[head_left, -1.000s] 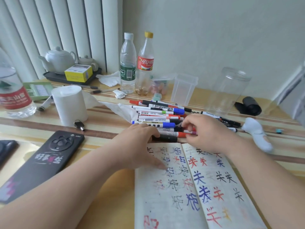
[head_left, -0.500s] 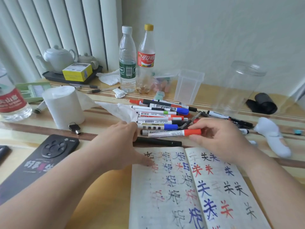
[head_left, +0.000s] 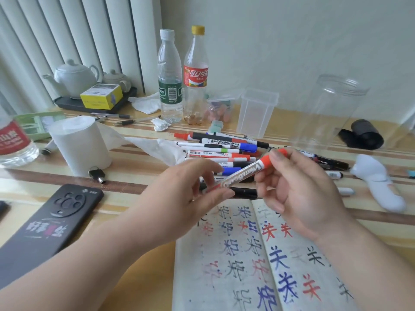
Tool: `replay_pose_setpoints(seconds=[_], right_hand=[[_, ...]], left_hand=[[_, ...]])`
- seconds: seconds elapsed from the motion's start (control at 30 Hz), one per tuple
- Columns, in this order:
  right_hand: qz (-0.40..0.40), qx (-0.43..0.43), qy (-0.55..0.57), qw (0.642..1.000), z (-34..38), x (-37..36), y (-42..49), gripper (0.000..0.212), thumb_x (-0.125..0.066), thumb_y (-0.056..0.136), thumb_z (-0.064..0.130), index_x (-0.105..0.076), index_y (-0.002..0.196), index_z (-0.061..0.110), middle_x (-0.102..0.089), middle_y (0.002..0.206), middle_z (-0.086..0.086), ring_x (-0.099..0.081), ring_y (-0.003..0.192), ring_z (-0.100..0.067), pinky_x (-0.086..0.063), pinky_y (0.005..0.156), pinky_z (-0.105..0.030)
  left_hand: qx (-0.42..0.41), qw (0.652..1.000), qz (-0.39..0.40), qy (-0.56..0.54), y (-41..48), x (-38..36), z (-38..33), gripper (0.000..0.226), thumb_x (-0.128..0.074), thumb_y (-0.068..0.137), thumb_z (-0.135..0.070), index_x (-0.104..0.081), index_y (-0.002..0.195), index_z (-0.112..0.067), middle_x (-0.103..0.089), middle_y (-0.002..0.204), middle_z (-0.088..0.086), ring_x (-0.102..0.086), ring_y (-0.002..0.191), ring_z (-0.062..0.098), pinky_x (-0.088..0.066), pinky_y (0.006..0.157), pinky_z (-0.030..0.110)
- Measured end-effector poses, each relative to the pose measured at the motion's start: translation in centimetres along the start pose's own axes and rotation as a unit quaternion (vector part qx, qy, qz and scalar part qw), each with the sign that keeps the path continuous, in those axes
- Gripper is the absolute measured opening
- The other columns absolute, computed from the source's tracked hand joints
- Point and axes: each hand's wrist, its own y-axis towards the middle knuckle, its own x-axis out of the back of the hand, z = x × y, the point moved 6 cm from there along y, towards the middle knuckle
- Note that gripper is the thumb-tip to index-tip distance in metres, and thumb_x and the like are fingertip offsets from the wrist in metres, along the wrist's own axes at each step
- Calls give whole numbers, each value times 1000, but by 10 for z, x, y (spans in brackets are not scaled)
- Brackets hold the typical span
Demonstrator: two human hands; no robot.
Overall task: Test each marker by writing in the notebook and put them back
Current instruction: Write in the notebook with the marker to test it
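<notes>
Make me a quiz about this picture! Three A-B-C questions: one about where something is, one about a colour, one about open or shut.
1. Where does the paper roll stand? A left of the marker pile; B right of it; C on top of it.
2. What colour is the cap of the held marker? A blue; B green; C red.
3. The notebook is: A shut; B open; C rolled up.
Answers: 1 A, the roll stands left of the pile. 2 C, the right hand grips a red cap while the left hand pinches the barrel. 3 B, both pages show writing.
</notes>
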Motion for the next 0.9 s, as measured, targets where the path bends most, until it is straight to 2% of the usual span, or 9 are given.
replay_pose_setpoints(seconds=[0.1,0.2,0.33,0.4,0.47,0.6,0.73,0.8,0.9], right_hand=[[62,-12,-3,998,-9,-17,-5,21,-67,87,27,-67,93,7,-61,75,-15,-55,58,-20,-36,40,-23],[110,-19,-75,991,-26,-28,-7,40,-77,83,46,-74,101,11,-64,84,-14,-57,71,-20,-46,57,-28],[91,-23,-59,994,-26,-23,-4,33,-61,95,41,-67,102,10,-67,80,-13,-64,73,-24,-51,67,-34],[128,-21,-172,976,-19,-23,-8,29,-51,103,37,-66,102,11,-59,62,-9,-56,55,-18,-47,59,-27],[198,-23,-247,948,-19,-27,-12,25,-51,101,33,-68,99,14,-50,52,-3,-45,47,-11,-42,54,-20],[171,-56,-105,978,-20,-20,-5,18,-70,89,21,-72,105,12,-49,56,-8,-39,44,-12,-32,42,-20],[153,-65,143,976,-11,-12,3,41,-88,68,18,-72,105,7,-57,70,-12,-48,56,-17,-33,40,-21],[160,-49,112,979,-12,-16,2,40,-90,68,24,-74,100,8,-55,67,-10,-48,55,-17,-33,43,-23],[134,-42,-69,988,-21,-20,-3,14,-81,78,23,-76,91,18,-52,60,-8,-47,51,-17,-35,43,-23]], left_hand=[[-31,998,-22,-45,-3,-7,-7,21,-62,96,-48,-69,93,-29,-60,71,-11,-56,64,13,-38,54,17],[-14,993,-25,-114,-5,-14,-11,15,-71,93,-41,-73,89,-27,-64,68,-12,-61,59,13,-48,54,25],[47,980,-78,-177,-5,-7,-2,34,-74,82,-59,-66,81,-26,-64,63,-7,-59,53,15,-49,51,33],[100,938,-96,-317,-4,-6,9,49,-74,74,-68,-60,88,-23,-57,62,-1,-51,52,25,-47,50,46],[136,894,-80,-420,-2,-11,15,45,-74,77,-58,-61,100,-22,-56,65,2,-46,50,26,-44,47,40],[145,893,-70,-420,2,-18,19,29,-78,87,-37,-65,82,-12,-59,58,13,-53,46,30,-49,49,38],[139,884,-44,-443,1,-24,17,28,-76,76,-20,-61,90,0,-70,68,15,-69,62,27,-60,65,36],[113,913,21,-392,-2,-33,11,22,-77,87,-19,-63,100,-6,-73,79,10,-71,74,23,-59,74,37],[57,963,103,-242,-9,-45,2,14,-58,102,-20,-62,113,-26,-69,90,-13,-65,83,6,-51,79,27]])
